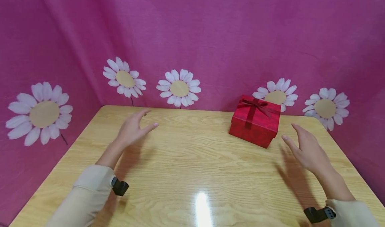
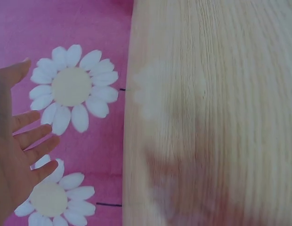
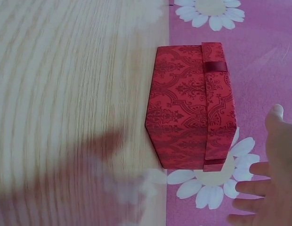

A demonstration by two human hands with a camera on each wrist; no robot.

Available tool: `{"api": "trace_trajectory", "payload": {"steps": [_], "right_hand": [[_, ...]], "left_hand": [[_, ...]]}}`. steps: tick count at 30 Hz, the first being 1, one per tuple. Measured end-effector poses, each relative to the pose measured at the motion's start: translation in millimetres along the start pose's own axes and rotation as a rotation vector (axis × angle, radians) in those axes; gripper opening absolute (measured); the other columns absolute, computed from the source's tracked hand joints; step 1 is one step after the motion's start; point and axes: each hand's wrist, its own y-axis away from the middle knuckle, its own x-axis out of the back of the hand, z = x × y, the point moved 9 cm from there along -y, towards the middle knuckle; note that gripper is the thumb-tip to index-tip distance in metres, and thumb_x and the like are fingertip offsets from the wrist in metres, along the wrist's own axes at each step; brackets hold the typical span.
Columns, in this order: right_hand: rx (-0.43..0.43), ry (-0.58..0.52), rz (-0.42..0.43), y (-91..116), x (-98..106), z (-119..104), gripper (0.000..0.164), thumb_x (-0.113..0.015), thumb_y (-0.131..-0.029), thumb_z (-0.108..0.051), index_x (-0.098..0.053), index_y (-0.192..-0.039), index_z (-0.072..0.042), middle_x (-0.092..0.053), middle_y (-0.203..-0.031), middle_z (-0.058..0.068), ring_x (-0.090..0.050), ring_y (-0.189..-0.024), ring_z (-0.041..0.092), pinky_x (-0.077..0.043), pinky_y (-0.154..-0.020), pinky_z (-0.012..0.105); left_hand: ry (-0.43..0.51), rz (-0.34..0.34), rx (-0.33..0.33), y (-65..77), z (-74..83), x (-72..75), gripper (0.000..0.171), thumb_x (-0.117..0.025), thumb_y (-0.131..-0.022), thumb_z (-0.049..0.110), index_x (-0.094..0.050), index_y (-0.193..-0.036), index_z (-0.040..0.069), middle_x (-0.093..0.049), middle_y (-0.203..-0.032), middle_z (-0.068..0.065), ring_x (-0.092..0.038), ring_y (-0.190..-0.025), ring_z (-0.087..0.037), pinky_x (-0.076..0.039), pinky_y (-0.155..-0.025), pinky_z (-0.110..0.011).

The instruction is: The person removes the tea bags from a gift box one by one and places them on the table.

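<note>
A red gift box with a dark red ribbon and bow on its lid stands at the back right of the wooden table. Its patterned side and lid edge show large in the right wrist view. My right hand hovers just right of the box, apart from it, fingers loosely extended and holding nothing. Over the left part of the table is my left hand, its thumb and fingers spread and nothing between them. In the left wrist view its palm faces the table's back edge.
A pink cloth backdrop with large white daisies hangs behind the table and along its sides. Small black cameras are strapped at both wrists. Bright light reflects off the glossy tabletop near the front.
</note>
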Motion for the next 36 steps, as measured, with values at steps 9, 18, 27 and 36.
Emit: {"api": "trace_trajectory", "payload": {"steps": [9,18,27,36], "right_hand": [[-0.027,-0.025,-0.003,-4.2,-6.6,-1.7,0.069,-0.043,-0.101,-0.040,-0.024,-0.146,0.009,-0.036,-0.140,0.040,-0.033,-0.125,0.059,-0.029,-0.100,0.072],[-0.064,-0.040,-0.016,-14.2,-9.2,2.3,0.070,-0.047,-0.099,-0.042,-0.032,-0.141,0.012,-0.039,-0.138,0.039,-0.036,-0.125,0.056,-0.033,-0.099,0.071],[-0.077,-0.060,0.019,-20.2,-10.1,3.0,0.067,-0.048,-0.099,-0.042,-0.038,-0.138,0.012,-0.042,-0.135,0.039,-0.038,-0.123,0.055,-0.033,-0.100,0.069],[-0.039,-0.112,0.054,-23.1,-11.5,-1.8,0.058,-0.051,-0.099,-0.035,-0.045,-0.133,0.011,-0.048,-0.131,0.037,-0.047,-0.116,0.052,-0.046,-0.090,0.064]], "left_hand": [[0.079,-0.031,-0.021,-22.6,17.1,-19.1,0.066,-0.061,-0.089,0.048,-0.042,-0.143,0.014,-0.050,-0.143,-0.013,-0.047,-0.131,-0.034,-0.039,-0.107,-0.058],[0.178,-0.081,-0.028,-51.7,43.6,-44.5,0.067,-0.059,-0.090,0.049,-0.041,-0.144,0.013,-0.047,-0.146,-0.007,-0.046,-0.133,-0.030,-0.040,-0.109,-0.054],[0.216,-0.095,-0.113,-77.8,77.2,-69.2,0.062,-0.062,-0.090,0.043,-0.047,-0.140,0.009,-0.053,-0.141,-0.008,-0.049,-0.131,-0.027,-0.040,-0.111,-0.047],[0.190,-0.190,-0.163,-96.8,109.7,-95.7,0.064,-0.060,-0.091,0.045,-0.045,-0.141,0.009,-0.049,-0.145,-0.009,-0.045,-0.135,-0.025,-0.039,-0.113,-0.043]]}}
